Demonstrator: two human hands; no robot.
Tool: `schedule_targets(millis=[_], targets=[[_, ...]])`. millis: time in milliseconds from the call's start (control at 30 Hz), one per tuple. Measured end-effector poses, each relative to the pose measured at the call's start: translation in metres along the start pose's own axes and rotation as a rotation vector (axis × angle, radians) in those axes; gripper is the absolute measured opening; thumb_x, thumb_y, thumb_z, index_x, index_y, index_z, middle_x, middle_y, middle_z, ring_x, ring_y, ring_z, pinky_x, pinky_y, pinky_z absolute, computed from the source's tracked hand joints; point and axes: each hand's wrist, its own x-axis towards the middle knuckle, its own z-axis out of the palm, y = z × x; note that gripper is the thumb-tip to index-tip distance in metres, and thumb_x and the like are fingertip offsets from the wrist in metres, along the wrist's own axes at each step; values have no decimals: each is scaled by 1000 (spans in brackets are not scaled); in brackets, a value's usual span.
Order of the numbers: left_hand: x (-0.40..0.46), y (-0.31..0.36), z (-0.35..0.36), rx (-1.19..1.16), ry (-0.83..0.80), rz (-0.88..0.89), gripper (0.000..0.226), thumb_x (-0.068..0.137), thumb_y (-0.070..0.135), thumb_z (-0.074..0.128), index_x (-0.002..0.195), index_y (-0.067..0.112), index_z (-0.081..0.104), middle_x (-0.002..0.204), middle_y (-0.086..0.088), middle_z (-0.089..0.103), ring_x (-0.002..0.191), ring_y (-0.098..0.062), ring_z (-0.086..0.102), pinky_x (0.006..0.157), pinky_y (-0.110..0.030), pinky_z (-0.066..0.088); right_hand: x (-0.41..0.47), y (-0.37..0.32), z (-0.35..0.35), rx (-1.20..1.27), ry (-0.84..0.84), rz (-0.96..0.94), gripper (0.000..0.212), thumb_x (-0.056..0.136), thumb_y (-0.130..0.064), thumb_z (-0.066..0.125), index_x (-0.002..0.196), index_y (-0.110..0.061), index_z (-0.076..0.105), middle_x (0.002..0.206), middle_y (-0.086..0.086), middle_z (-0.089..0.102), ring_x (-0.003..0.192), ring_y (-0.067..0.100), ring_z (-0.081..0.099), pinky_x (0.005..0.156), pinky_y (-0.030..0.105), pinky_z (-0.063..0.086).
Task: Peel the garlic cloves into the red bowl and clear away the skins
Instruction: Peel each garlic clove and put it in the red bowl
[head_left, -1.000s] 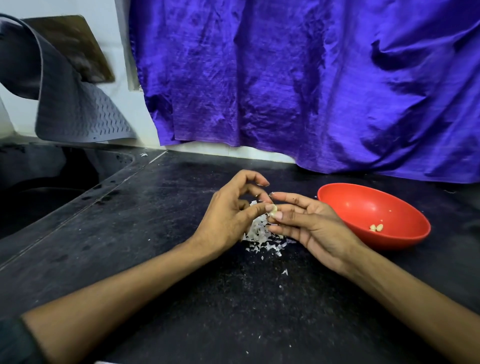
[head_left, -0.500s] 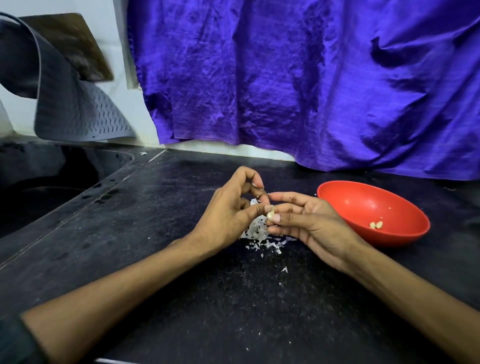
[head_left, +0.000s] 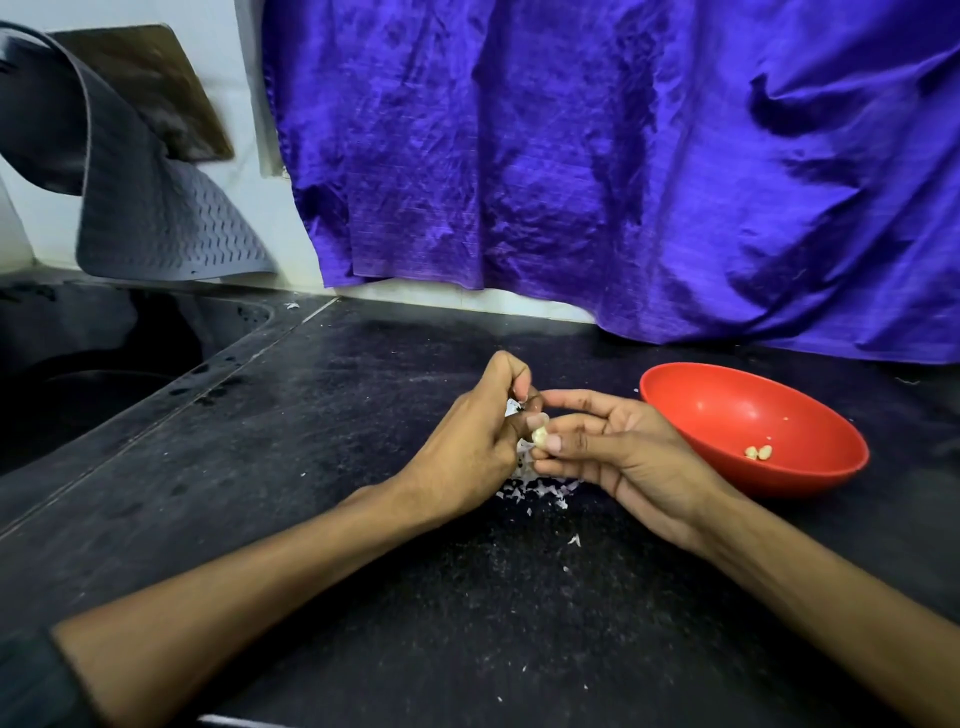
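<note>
A small pale garlic clove (head_left: 539, 436) sits between my two hands above the black counter. My left hand (head_left: 470, 441) pinches it with thumb and curled fingers. My right hand (head_left: 618, 452) grips it from the other side, thumb on the clove. Under the hands lies a heap of white garlic skins (head_left: 540, 488), partly hidden. The red bowl (head_left: 727, 400) stands just right of my right hand, with two peeled cloves (head_left: 758, 452) inside.
A dark sink (head_left: 104, 364) lies at the left of the black counter (head_left: 415, 597). A grey ribbed mat (head_left: 156, 223) hangs over it on the wall. Purple cloth (head_left: 623, 156) hangs behind the counter. Loose skin flakes (head_left: 574, 540) dot the counter in front.
My left fingers have curled in tighter over the clove, and both hands have kept working at it in the same spot. The bowl has not moved.
</note>
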Motion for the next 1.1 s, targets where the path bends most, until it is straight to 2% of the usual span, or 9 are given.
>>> schedule_targets(millis=[200, 367, 500, 567, 600, 667, 800, 933, 1100], targets=[[-2, 3, -1, 26, -9, -15, 36, 94, -2, 47, 87, 29, 29, 86, -10, 56, 71, -12, 45, 69, -44, 44, 1, 1, 0, 11, 7, 10, 51, 69, 6, 67, 119, 2, 57, 92, 19, 71, 79, 25, 71, 69, 29, 59], [-2, 6, 0, 37, -11, -13, 24, 88, 14, 46, 86, 31, 29, 85, -6, 56, 71, -8, 44, 69, -41, 44, 0, 0, 1, 47, 29, 26, 52, 68, 6, 66, 119, 3, 57, 90, 16, 72, 75, 21, 71, 66, 27, 58], [0, 4, -1, 39, 2, -13, 23, 89, 13, 45, 86, 29, 28, 85, -11, 56, 73, -23, 47, 68, -42, 44, 1, -2, 1, 77, 58, 25, 51, 68, 6, 65, 118, 3, 56, 86, 14, 73, 70, 19, 71, 65, 26, 59], [1, 3, -1, 44, 33, -3, 32, 93, 4, 46, 86, 29, 28, 82, -7, 53, 69, -14, 44, 63, -31, 44, 1, -2, 0, 90, 78, 25, 53, 67, 7, 66, 119, 3, 56, 86, 15, 72, 69, 19, 71, 65, 27, 59], [2, 3, -2, 52, 55, 0, 37, 93, -4, 45, 85, 28, 28, 80, -3, 50, 66, -4, 41, 62, -19, 41, 1, -3, 0, 94, 91, 25, 53, 67, 7, 66, 119, 3, 57, 85, 16, 71, 69, 20, 71, 65, 27, 59], [4, 2, -5, 55, 102, -10, 44, 91, -16, 42, 85, 26, 28, 80, 0, 46, 63, -1, 40, 63, -8, 38, 2, -3, -1, 95, 111, 21, 51, 67, 6, 66, 117, 3, 58, 87, 18, 71, 70, 20, 71, 65, 27, 59], [6, -4, -10, 26, 139, -27, 33, 95, 1, 53, 90, 28, 35, 85, 1, 55, 55, -3, 41, 56, -18, 36, 2, -5, -2, 89, 121, 8, 46, 69, 5, 65, 115, 1, 60, 91, 19, 72, 74, 20, 71, 67, 29, 60], [3, -6, -7, 18, 107, 1, 36, 91, 4, 63, 95, 33, 42, 87, 7, 60, 51, -6, 45, 55, -13, 37, 1, -6, -3, 78, 119, -4, 39, 71, 4, 64, 110, 2, 63, 90, 17, 70, 75, 19, 71, 66, 27, 59], [4, -10, -7, 220, 123, -7, 25, 87, 18, 72, 91, 29, 49, 83, 12, 59, 49, 4, 45, 54, -9, 31, 2, -6, -2, 58, 131, -14, 28, 72, 0, 64, 100, 2, 68, 80, 12, 67, 71, 16, 68, 63, 25, 58]])
